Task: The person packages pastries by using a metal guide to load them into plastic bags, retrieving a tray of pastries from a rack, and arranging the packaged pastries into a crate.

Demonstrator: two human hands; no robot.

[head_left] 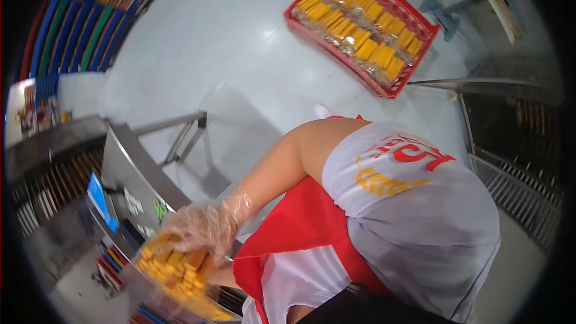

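Short, blocky yellow sticks (pixel 187 271) are lying crowded together in a clear plastic container (pixel 137 285), the upper ones overlapping unevenly.

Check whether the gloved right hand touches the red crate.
Apart: the head view shows a wide stretch of pale floor between the gloved right hand, at the yellow sticks, and the red crate.
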